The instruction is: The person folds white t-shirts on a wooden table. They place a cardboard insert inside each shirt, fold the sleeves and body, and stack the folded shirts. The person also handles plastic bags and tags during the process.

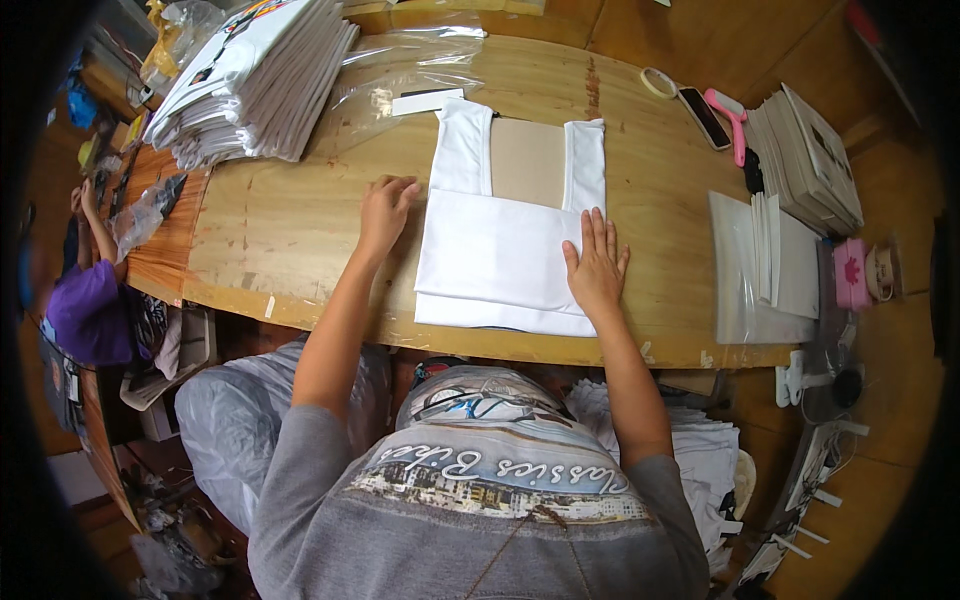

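Flanking the white shirt: shirt stack, bags.

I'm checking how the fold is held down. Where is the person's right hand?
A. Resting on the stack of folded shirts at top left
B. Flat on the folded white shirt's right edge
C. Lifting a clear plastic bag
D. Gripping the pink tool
B: the right hand lies palm down, fingers spread, on the right edge of the folded white shirt, over the wooden table.

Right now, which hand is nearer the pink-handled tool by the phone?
Right. The right hand lies flat on the folded white shirt, diagonally below-left of the pink-handled tool; the left hand rests on the table beyond the shirt's far side.
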`<state>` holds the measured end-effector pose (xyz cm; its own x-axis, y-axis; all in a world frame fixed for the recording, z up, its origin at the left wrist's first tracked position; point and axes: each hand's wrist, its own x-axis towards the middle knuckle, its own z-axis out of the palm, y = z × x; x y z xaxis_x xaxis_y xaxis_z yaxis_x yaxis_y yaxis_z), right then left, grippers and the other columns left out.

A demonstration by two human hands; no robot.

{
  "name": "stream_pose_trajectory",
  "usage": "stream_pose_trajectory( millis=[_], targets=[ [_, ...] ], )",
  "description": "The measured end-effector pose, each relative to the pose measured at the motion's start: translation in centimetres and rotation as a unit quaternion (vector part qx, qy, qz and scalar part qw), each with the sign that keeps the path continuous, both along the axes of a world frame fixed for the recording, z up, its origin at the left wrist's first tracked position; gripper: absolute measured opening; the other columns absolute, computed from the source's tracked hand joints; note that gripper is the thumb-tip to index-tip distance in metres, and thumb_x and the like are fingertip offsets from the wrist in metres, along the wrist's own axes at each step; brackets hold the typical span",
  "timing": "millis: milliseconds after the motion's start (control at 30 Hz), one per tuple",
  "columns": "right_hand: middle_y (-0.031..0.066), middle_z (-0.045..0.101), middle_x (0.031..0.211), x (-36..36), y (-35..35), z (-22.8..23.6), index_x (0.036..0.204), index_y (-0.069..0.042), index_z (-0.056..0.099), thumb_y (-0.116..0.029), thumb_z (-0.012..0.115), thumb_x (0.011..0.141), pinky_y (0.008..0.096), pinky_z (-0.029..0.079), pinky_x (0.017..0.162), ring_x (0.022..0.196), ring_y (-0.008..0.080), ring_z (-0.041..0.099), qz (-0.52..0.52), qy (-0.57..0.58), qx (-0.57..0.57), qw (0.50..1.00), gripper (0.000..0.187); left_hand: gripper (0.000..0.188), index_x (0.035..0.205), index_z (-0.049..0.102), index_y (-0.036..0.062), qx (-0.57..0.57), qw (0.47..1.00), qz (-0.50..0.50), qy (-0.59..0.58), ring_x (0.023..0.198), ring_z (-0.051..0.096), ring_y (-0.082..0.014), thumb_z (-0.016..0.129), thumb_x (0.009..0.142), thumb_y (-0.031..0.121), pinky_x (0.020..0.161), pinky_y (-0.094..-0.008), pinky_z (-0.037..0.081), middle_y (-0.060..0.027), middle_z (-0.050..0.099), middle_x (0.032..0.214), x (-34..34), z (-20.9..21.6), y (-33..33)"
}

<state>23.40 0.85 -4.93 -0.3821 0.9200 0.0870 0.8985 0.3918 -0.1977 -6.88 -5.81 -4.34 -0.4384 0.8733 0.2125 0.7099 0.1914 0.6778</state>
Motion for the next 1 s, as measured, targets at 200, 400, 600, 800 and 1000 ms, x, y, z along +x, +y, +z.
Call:
stream_pose_trajectory(
  millis=[200, 400, 600, 800, 1000],
  targets=[
    [0.0043, 0.019, 0.137, 0.3, -0.6, 0.9, 0.128, -0.015, 0.031, -0.037, 0.042, 0.083, 0.0524, 0.012, 0.098, 0.126, 0.0237, 0.015, 0.025, -0.015, 0.055, 0.998, 0.051, 0.028, 0.100, 0.055, 0.0047, 0.134, 0.986, -0.097, -0.002, 0.090, 0.049, -0.0302, 0.054, 0.076, 0.018, 0.079, -0.0368, 0.038, -0.0132, 0.054, 0.092, 3.2, 3.5, 0.3],
    [0.0029, 0.022, 0.136, 0.6, -4.9, 3.4, 0.125, -0.019, 0.036, -0.040, 0.048, 0.078, 0.0462, 0.014, 0.100, 0.125, 0.0225, 0.019, 0.318, -0.009, -0.058, 0.946, 0.053, 0.055, 0.126, 0.034, 0.0126, -0.065, 0.890, -0.385, 0.237, 0.123, 0.024, -0.0292, 0.054, 0.074, 0.015, 0.098, -0.0422, 0.023, -0.0097, 0.027, 0.133, 7.1, 3.3, -6.3],
    [0.0034, 0.024, 0.135, 4.1, -3.6, 3.1, 0.125, -0.019, 0.036, -0.037, 0.049, 0.078, 0.0430, 0.020, 0.099, 0.124, 0.0229, 0.023, 0.269, -0.036, -0.046, 0.961, 0.051, 0.057, 0.122, 0.038, 0.0128, -0.082, 0.897, -0.347, 0.262, 0.122, 0.027, -0.0274, 0.056, 0.068, 0.011, 0.099, -0.0414, 0.023, -0.0064, 0.031, 0.131, 5.1, 2.8, -7.4],
    [0.0052, 0.042, 0.122, 4.8, -2.5, 5.3, 0.114, -0.015, 0.048, -0.015, 0.059, 0.071, 0.0436, 0.025, 0.097, 0.109, 0.0236, 0.042, 0.332, -0.052, 0.005, 0.942, 0.045, 0.029, 0.094, 0.057, 0.0088, -0.047, 0.938, -0.329, 0.101, 0.091, 0.053, -0.0237, 0.058, 0.065, 0.009, 0.080, -0.0358, 0.039, -0.0069, 0.060, 0.093, 3.0, 4.2, -5.1],
    [0.0035, 0.062, 0.082, 4.1, 6.1, 8.4, 0.094, -0.004, 0.059, -0.009, 0.064, 0.070, 0.0265, 0.043, 0.077, 0.065, 0.0107, 0.057, 0.048, 0.326, -0.248, 0.911, 0.025, 0.019, 0.086, 0.058, 0.0024, -0.107, 0.923, -0.250, -0.272, 0.064, 0.053, -0.0120, 0.061, 0.073, 0.016, 0.058, -0.0264, 0.042, -0.0047, 0.059, 0.068, -0.4, 6.2, 1.6]
  ],
)
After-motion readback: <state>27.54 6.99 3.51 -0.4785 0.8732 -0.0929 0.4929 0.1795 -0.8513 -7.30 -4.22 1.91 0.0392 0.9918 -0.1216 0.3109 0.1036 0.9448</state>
